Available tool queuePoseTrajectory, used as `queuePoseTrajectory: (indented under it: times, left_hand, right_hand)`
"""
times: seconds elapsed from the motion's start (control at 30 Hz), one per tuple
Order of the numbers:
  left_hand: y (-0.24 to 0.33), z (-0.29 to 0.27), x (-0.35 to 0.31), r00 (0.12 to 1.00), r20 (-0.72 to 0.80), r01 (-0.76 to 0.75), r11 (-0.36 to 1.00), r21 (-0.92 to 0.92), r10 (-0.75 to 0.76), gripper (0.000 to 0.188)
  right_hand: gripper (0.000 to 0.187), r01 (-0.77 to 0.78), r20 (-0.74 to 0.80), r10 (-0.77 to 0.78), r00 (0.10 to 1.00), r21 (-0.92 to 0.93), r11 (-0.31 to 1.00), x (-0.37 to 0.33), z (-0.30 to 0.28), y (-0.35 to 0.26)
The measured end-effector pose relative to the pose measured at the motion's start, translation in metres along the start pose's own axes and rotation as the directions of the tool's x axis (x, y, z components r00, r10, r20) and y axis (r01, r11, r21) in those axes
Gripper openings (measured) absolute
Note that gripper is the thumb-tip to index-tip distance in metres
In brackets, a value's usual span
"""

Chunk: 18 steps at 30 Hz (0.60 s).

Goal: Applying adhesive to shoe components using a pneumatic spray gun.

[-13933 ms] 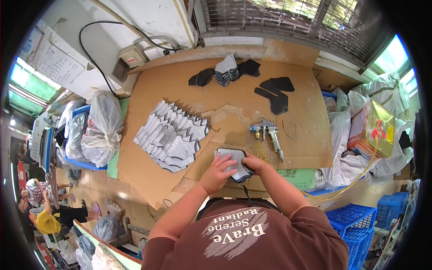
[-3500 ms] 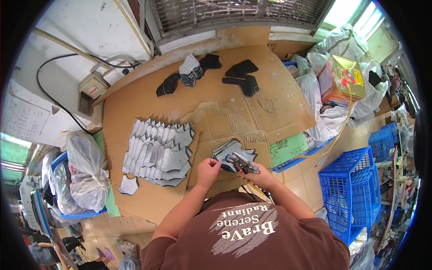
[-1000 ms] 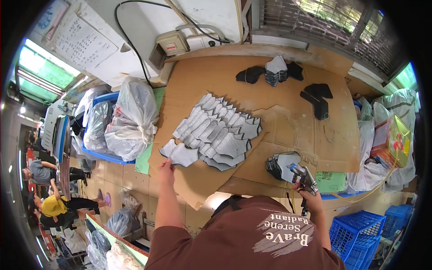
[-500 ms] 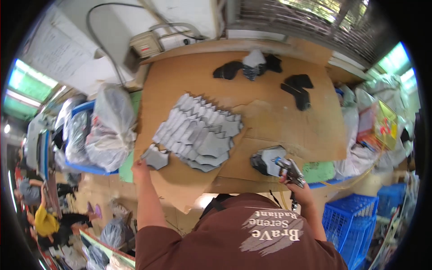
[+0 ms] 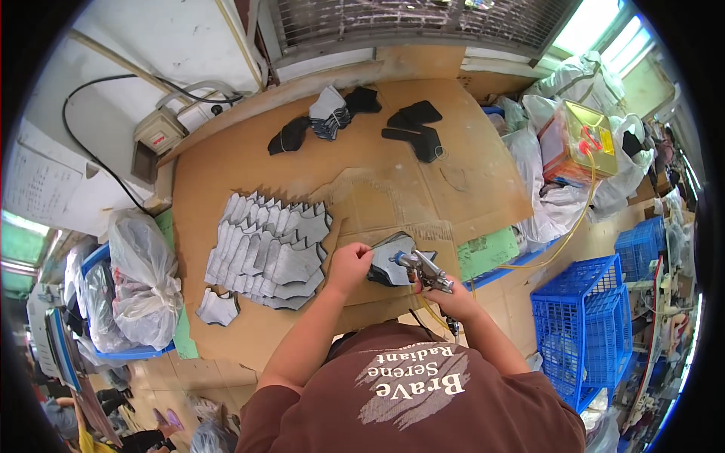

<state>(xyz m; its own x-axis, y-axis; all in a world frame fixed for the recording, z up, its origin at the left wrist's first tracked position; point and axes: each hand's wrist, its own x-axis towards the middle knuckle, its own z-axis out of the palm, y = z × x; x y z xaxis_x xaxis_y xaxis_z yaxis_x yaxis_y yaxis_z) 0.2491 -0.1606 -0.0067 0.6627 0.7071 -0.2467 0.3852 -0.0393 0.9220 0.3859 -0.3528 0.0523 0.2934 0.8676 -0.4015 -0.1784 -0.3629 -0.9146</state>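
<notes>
My right hand (image 5: pixel 455 300) grips a metal spray gun (image 5: pixel 427 270) with a blue nozzle, held over a small stack of grey cut pieces (image 5: pixel 390 249) at the table's near edge. Against the left side of that stack, my left hand (image 5: pixel 350 267) is closed, its fingers curled; whether it pinches a piece is hidden. Further left, overlapping rows of grey, notched pieces (image 5: pixel 273 245) with dark edges lie fanned out. One single grey piece (image 5: pixel 217 308) rests apart at their lower left corner.
Brown cardboard (image 5: pixel 362 158) covers the table. Toward its back lie a bundle of grey pieces (image 5: pixel 326 106) and black pieces (image 5: pixel 417 130). A yellow hose (image 5: pixel 563 245) runs by a metal can (image 5: pixel 578 143) at right. Blue crates (image 5: pixel 578 325) and plastic bags (image 5: pixel 143 264) flank the table.
My left hand has left the single grey piece and moved right to the small stack. The spray gun stays over that stack, now closer to my left hand. The head view has shifted.
</notes>
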Motion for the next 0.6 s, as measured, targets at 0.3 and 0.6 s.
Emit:
queuePoseTrajectory:
  times: [0.3, 0.6]
  left_hand:
    - [-0.01, 0.015, -0.02, 0.987, -0.067, 0.125, 0.964, -0.235, -0.144, 0.017]
    - [-0.017, 0.015, -0.019, 0.991, -0.068, 0.097, 0.973, -0.211, -0.114, 0.017]
  right_hand:
    - [0.016, -0.019, 0.024, 0.02, 1.0, -0.011, 1.0, 0.004, 0.006, 0.012]
    - [0.017, -0.043, 0.042, 0.044, 0.998, -0.036, 0.998, 0.005, 0.006, 0.011]
